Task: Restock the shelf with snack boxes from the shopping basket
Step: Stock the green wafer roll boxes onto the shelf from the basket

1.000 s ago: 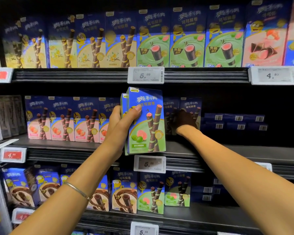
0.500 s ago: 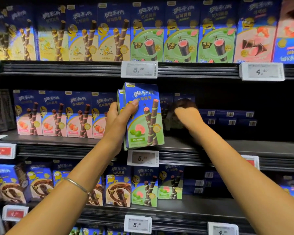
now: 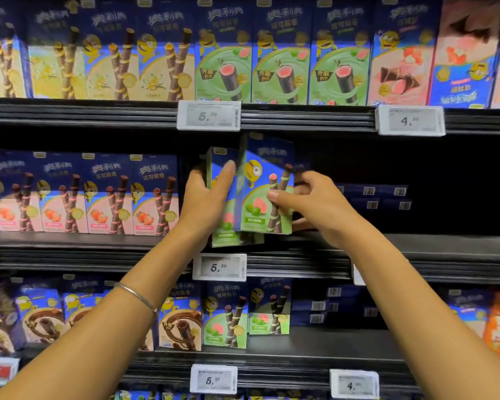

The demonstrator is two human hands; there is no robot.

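Two blue-and-green snack boxes are held upright over the front of the middle shelf. My left hand grips the left box, thumb across its front. My right hand pinches the right box at its right edge, thumb on the front and fingers behind. The right box stands slightly in front of and above the left one. Both box bottoms sit at about shelf level. The shopping basket is out of sight.
Pink strawberry boxes fill the middle shelf to the left. Flat dark blue boxes lie deep on the shelf to the right, with dark open space around them. Price tags clip to the shelf edges. Full rows stand above and below.
My right hand came back out of the shelf and took hold of the front box. The two boxes, held together by my left hand before, are now split between both hands.
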